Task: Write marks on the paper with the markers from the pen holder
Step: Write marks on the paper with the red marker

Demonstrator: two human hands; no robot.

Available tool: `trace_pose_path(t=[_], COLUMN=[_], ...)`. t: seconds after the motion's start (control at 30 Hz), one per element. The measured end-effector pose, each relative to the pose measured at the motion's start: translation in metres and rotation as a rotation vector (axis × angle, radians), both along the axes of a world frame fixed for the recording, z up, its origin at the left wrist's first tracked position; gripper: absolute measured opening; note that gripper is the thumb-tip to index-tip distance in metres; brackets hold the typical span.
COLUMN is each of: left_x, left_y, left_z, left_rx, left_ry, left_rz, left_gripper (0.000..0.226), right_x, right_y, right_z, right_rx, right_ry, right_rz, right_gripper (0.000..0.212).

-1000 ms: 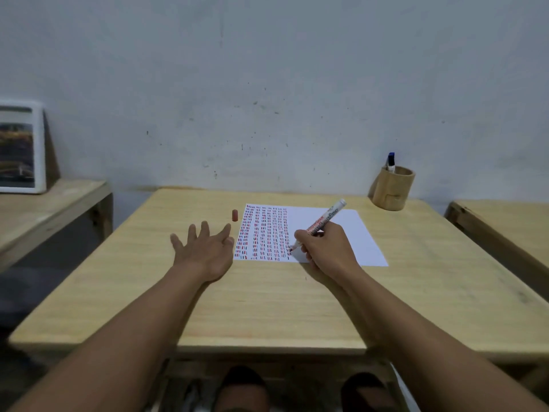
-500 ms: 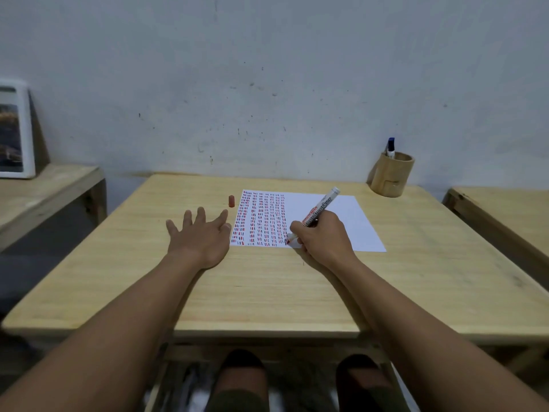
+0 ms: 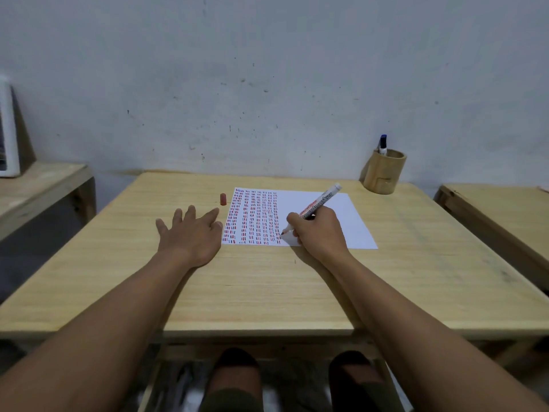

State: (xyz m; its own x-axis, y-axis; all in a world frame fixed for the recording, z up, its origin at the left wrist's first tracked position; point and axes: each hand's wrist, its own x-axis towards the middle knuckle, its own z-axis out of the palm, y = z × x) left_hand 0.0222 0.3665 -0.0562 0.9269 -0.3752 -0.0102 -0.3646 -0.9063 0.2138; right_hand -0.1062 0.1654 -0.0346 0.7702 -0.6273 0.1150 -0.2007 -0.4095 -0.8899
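A white sheet of paper (image 3: pixel 344 215) lies on the wooden table (image 3: pixel 267 281), its left half filled with columns of short red and blue marks. My right hand (image 3: pixel 318 230) grips a red marker (image 3: pixel 319 202) with its tip touching the paper near the bottom edge, at the foot of the marked columns. My left hand (image 3: pixel 190 236) rests flat on the table, fingers spread, just left of the paper. The marker's red cap (image 3: pixel 223 199) stands on the table beyond my left hand. A wooden pen holder (image 3: pixel 384 172) at the back right holds a blue-capped marker (image 3: pixel 382 145).
Another wooden table (image 3: pixel 499 215) stands to the right, and a lower bench (image 3: pixel 35 188) with a white-framed picture (image 3: pixel 9 129) to the left. A grey wall rises behind the table. My knees show under the table's front edge.
The marker tip has stayed at the bottom of the columns, moving only slightly. My left hand has kept its place beside the paper. My head has tilted a little, shifting the view.
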Motion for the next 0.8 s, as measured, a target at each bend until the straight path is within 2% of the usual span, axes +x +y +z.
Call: trace_pose_path(t=[0.17, 0.3, 0.4, 0.5, 0.67, 0.8], left_x=[0.007, 0.025, 0.034, 0.038, 0.042, 0.029], left_y=[-0.011, -0.025, -0.032, -0.029, -0.035, -0.043], left_z=[0.008, 0.014, 0.017, 0.015, 0.044, 0.056], left_rx=[-0.199, -0.381, -0.373, -0.358, -0.368, -0.549], left_ry=[-0.119, -0.136, -0.16, -0.194, -0.29, -0.221], left_rz=[0.092, 0.005, -0.06, -0.043, -0.052, -0.027], left_gripper=[0.044, 0.045, 0.046, 0.037, 0.023, 0.011], right_x=[0.007, 0.012, 0.018, 0.019, 0.017, 0.019], right_y=[-0.007, -0.009, -0.006, 0.002, -0.005, -0.008], right_z=[0.009, 0.017, 0.021, 0.03, 0.052, 0.049], right_rx=[0.18, 0.308, 0.479, 0.686, 0.694, 0.765], right_ry=[-0.122, -0.152, -0.161, -0.17, -0.232, -0.243], right_rz=[-0.03, 0.046, 0.083, 0.101, 0.099, 0.115], right_gripper=[0.023, 0.029, 0.021, 0.009, 0.01, 0.008])
